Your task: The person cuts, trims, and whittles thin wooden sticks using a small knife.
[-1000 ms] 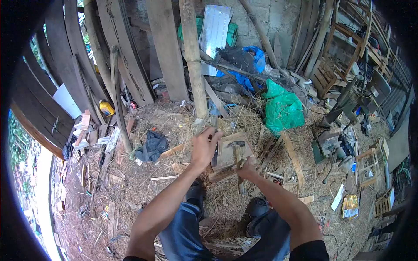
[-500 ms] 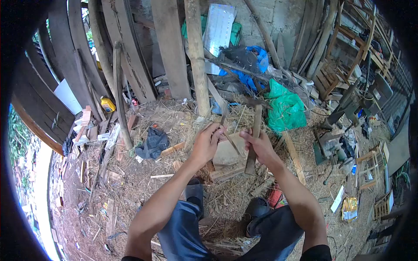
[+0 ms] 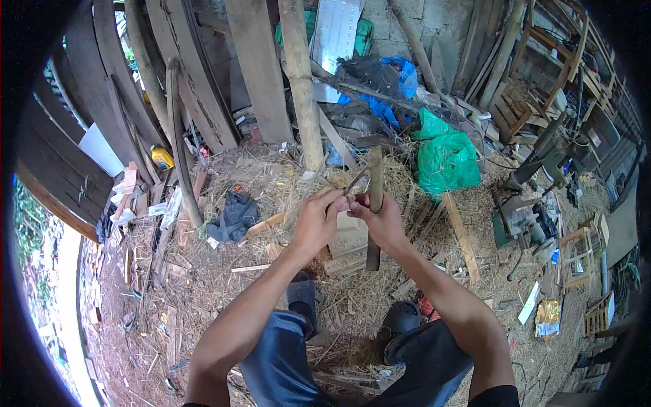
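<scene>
My right hand (image 3: 382, 220) is wrapped round the wooden handle of a hammer (image 3: 376, 180), which stands nearly upright with its dark head at the top. The fingertips of my left hand (image 3: 319, 220) are pinched on a thin narrow strip (image 3: 357, 179), whose material I cannot make out. Both hands meet in front of me, with the thumb and fingertips of the right touching or almost touching those of the left. Below them, a pale flat board (image 3: 349, 239) lies on the ground, partly hidden by the hands and hammer.
Straw and wood scraps cover the ground. A wooden post (image 3: 303, 95) rises ahead, with a green plastic bag (image 3: 445, 154) to its right. A black cloth or bag (image 3: 234, 216) lies to the left. Metal machinery (image 3: 532, 220) and a small wooden frame (image 3: 576, 263) are at the right.
My right hand has moved left with the hammer, closing the gap to my left hand. The hammer now stands more upright. The view has shifted slightly.
</scene>
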Demonstrator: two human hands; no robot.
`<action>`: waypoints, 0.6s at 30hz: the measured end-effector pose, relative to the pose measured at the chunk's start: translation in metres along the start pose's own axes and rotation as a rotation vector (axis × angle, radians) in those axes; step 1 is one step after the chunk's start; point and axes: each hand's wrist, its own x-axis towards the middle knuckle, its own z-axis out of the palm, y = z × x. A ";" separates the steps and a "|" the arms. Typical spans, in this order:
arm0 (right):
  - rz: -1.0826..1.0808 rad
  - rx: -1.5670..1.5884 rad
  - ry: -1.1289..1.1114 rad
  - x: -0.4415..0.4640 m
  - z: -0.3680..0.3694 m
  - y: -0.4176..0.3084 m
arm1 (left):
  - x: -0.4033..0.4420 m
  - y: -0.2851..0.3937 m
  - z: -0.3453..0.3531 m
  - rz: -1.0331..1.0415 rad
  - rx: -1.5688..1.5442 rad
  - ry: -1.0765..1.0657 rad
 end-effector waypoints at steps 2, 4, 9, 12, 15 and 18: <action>0.046 -0.042 0.042 0.001 -0.002 0.007 | -0.004 -0.008 0.002 -0.190 -0.101 0.097; 0.068 -0.017 0.037 0.000 -0.001 0.003 | -0.003 0.006 -0.008 -0.317 -0.179 0.065; 0.116 0.018 -0.005 0.001 0.001 -0.001 | -0.009 0.010 -0.015 -0.313 0.021 0.014; 0.097 0.039 0.030 0.003 -0.001 0.003 | -0.011 0.013 -0.013 -0.197 -0.078 0.011; 0.083 0.030 0.030 0.002 0.000 0.004 | -0.011 0.018 -0.017 -0.242 0.009 -0.069; 0.076 0.036 0.023 0.001 -0.002 0.005 | -0.014 0.012 -0.014 -0.188 -0.019 -0.027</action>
